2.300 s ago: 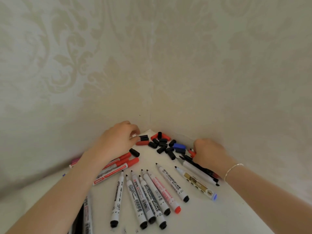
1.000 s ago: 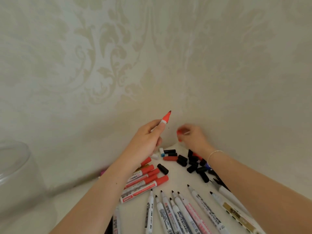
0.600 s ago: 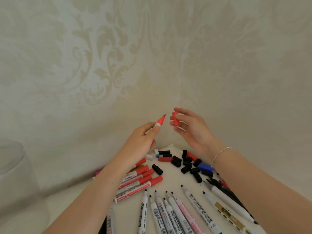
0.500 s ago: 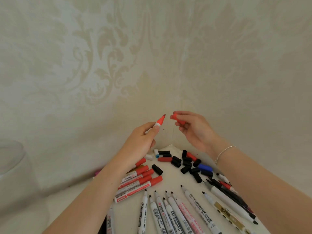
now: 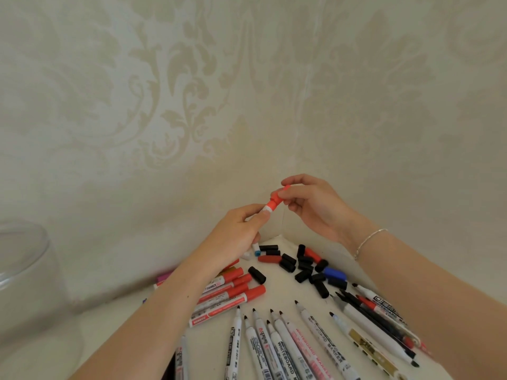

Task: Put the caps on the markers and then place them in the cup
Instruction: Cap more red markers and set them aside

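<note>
Here the right hand (image 5: 315,207) pinches the red cap (image 5: 275,201) onto the marker (image 5: 265,209) gripped by the left hand (image 5: 236,234).

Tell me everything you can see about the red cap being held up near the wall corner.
The red cap is a short, smooth cylinder, plastic by its look, bright orange-red. It is held in the air above the table, tilted, its closed end up and to the right. The right hand pinches its upper end; its open end sits over the tip of the marker gripped by the left hand, with a white band of barrel showing just below it.
</note>
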Demonstrator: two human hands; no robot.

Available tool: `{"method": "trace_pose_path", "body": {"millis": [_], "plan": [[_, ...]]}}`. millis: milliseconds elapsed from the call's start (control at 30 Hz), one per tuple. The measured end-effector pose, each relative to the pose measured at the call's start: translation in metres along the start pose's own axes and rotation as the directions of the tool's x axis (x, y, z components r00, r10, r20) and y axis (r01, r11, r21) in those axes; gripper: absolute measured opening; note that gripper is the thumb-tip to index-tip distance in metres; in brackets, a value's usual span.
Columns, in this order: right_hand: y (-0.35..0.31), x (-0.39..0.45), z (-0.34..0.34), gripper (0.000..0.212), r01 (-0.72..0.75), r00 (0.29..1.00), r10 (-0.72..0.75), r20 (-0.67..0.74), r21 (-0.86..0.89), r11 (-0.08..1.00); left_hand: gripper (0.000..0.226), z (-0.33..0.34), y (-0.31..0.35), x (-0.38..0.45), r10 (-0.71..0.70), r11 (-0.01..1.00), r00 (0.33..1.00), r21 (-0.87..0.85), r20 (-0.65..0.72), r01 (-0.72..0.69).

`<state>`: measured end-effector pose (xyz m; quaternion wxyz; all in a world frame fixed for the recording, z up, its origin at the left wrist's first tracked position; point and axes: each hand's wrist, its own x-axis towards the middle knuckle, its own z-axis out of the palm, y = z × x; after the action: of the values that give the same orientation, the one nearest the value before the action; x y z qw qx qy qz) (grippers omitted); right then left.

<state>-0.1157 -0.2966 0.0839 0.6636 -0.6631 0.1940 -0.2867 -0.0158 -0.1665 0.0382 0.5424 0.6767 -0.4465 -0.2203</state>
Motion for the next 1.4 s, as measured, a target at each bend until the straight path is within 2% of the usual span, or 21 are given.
{"method": "trace_pose_path", "body": {"millis": [133,267,333,500,700,867,1067,1233,1300,1400], "plan": [[0.003,-0.002,0.009,0.006,0.058,0.998,-0.055,0.018,-0.225,0.973,0.03,0.0,0.002,-0.002,0.014,1.0,0.999,0.012,-0.036,-0.014],[0.009,-0.006,0.024,0.024,0.134,0.979,-0.171,-0.107,-0.29,0.948,0.032,0.001,0.003,-0.003,0.039,0.999,0.994,0.023,-0.105,-0.036],[0.012,-0.008,0.03,0.023,0.146,0.965,-0.208,-0.158,-0.332,0.932,0.031,0.001,0.002,-0.003,0.051,0.998,0.989,0.052,-0.136,-0.045],[0.011,-0.015,0.038,0.019,0.127,0.957,-0.2,-0.208,-0.319,0.939,0.028,-0.001,0.005,-0.004,0.076,0.995,0.985,0.077,-0.155,-0.065],[0.008,-0.025,0.041,0.015,0.106,0.961,-0.169,-0.219,-0.274,0.956,0.029,0.0,0.008,-0.007,0.144,0.977,0.973,0.183,-0.181,-0.111],[0.006,-0.033,0.031,0.013,0.071,0.968,-0.134,-0.213,-0.281,0.957,0.031,0.001,0.013,-0.011,0.155,0.961,0.984,0.245,-0.086,-0.13],[0.008,-0.053,0.029,0.011,0.045,0.961,-0.096,-0.259,-0.196,0.98,0.027,-0.005,0.025,-0.02,0.157,0.886,0.987,0.437,0.036,-0.157],[0.024,-0.071,0.033,0.014,-0.054,0.958,0.006,-0.286,-0.16,0.986,0.026,0.002,0.015,-0.037,0.02,0.924,0.98,0.371,0.196,-0.093],[0.04,-0.077,0.037,0.024,-0.108,0.965,0.071,-0.252,-0.138,0.985,0.028,0.0,0.005,-0.045,-0.01,0.931,0.973,0.357,0.232,-0.075],[0.065,-0.088,0.046,0.051,-0.132,0.971,0.076,-0.227,-0.244,0.961,0.023,-0.005,-0.014,-0.056,-0.006,0.907,0.971,0.41,0.238,-0.095]]}}
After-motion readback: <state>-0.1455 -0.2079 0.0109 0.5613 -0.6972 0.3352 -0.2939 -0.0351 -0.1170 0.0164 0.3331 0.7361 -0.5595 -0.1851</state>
